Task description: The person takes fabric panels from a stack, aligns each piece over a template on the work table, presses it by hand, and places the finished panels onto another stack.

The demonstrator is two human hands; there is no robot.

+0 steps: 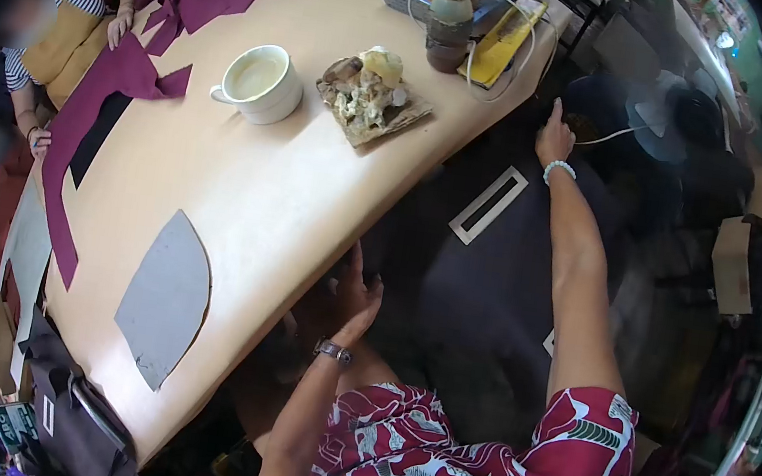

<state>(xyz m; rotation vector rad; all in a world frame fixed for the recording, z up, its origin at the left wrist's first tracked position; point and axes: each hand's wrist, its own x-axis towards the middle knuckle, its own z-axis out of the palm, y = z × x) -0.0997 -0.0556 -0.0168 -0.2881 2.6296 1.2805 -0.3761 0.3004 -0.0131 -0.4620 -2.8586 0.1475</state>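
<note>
My left hand (358,301), with a wristwatch (333,351), is beside the table edge, its thumb and a finger apart. My right hand (556,138), wearing a pale bead bracelet (560,168), reaches over the far right of a dark cloth panel (451,291). Its index finger is stretched out; the other fingers are partly hidden. Between my hands, a cream rectangular frame with a long slot (461,231) lies on the dark cloth. A white cord (616,134) runs close to my right hand.
On the table (171,153) are a cup (268,108), a clumpy mass on cardboard (370,102), a bottle (449,30), a yellow tray (502,47) and a grey template (166,296). Opposite, another person's hands touch maroon cloth (76,140).
</note>
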